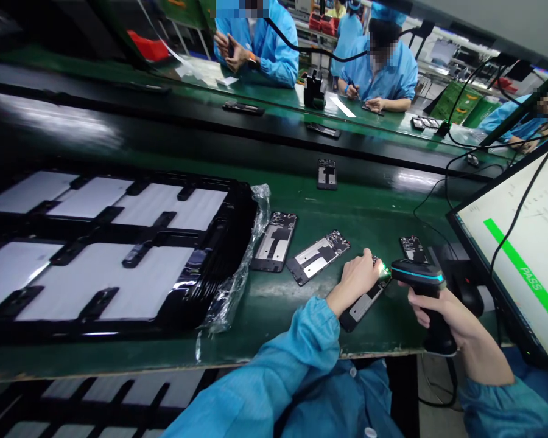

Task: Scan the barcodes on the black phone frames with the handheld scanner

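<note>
- Your left hand (pixel 356 275) rests flat on a phone frame (pixel 363 302) at the near right of the green desk (pixel 301 304), fingers bent over its far end and pressing it down; it is not pinching the part.
- Your right hand (pixel 442 310) is wrapped tight around the grip of a barcode scanner (pixel 420 277), nose pointed left at the far end of that frame. A green glow shows where nose and frame meet.
- Judgement: the scanning step is in hand. The monitor (pixel 520 255) at right shows a green bar reading PASS; I cannot tell which part it refers to.
- Two more phone frames (pixel 319 255) lie just left of your left hand, side by side and apart from it. Another small frame (pixel 413 248) lies beyond the scanner, and one (pixel 327 174) sits farther off toward the belt.
- A stack of black trays (pixel 119 243) holding white panels fills the left of the desk, with loose plastic wrap (pixel 237 286) along its right edge.
- Other people in blue coats (pixel 383 67) work at the far side of the line.
- Judgement: the next move calls for keeping the frame flat and the scanner nose steady, then reaching left for a frame without nudging its neighbour.
</note>
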